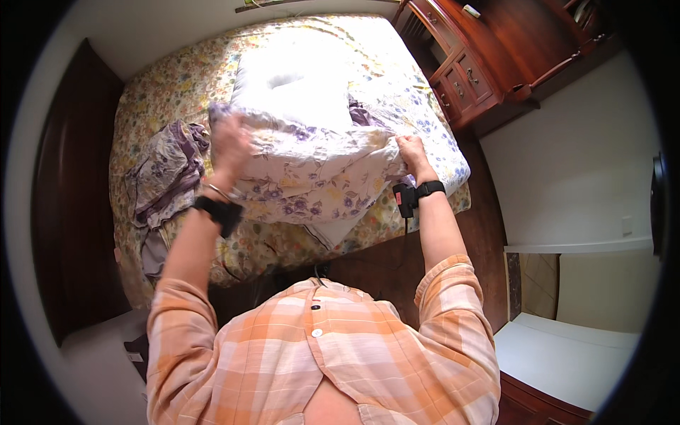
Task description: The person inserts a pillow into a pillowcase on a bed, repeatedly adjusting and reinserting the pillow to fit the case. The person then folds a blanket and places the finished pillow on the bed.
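Note:
A white pillow (308,98) lies on the bed, its far part washed out by sunlight. Around its near part is a white pillowcase (319,175) printed with purple flowers. My right hand (411,151) pinches the right corner of the pillowcase's edge. At the left side of that edge is my left hand (231,146), blurred, so its grip on the cloth is unclear. Left of the pillow sits a crumpled purple floral cloth (170,170). Under the pillowcase, a white corner (337,231) with a dark line pokes out toward me.
The bed's yellow floral sheet (151,111) spreads beneath everything. A dark wooden headboard (74,202) rises at the left. Red-brown wooden furniture with drawers (462,79) stands to the right of the bed. From my right wrist device (406,199) a black cable hangs down.

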Demonstrator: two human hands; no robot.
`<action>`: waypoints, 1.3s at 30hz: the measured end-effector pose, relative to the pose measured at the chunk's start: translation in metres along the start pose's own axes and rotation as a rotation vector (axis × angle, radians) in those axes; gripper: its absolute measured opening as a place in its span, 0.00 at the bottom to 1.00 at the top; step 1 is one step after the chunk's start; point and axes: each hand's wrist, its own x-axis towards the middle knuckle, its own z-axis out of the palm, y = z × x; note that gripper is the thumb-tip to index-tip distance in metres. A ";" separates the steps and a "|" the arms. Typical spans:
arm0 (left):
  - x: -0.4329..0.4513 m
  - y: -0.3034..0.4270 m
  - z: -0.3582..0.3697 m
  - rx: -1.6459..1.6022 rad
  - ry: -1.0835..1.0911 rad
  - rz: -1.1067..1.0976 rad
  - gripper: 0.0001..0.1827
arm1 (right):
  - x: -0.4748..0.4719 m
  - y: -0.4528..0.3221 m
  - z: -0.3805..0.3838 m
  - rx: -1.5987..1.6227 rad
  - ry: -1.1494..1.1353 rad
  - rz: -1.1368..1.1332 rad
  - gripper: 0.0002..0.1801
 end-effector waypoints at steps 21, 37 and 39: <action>-0.047 0.139 0.086 -1.359 -0.579 -0.573 0.09 | -0.076 -0.008 0.061 0.195 -0.575 -0.306 0.14; -0.057 0.110 0.039 -1.259 -0.439 -0.469 0.09 | -0.098 -0.036 0.064 0.541 -0.542 -0.269 0.13; -0.059 0.107 0.033 -1.263 -0.486 -0.544 0.09 | -0.113 -0.046 0.065 0.418 -0.558 -0.367 0.11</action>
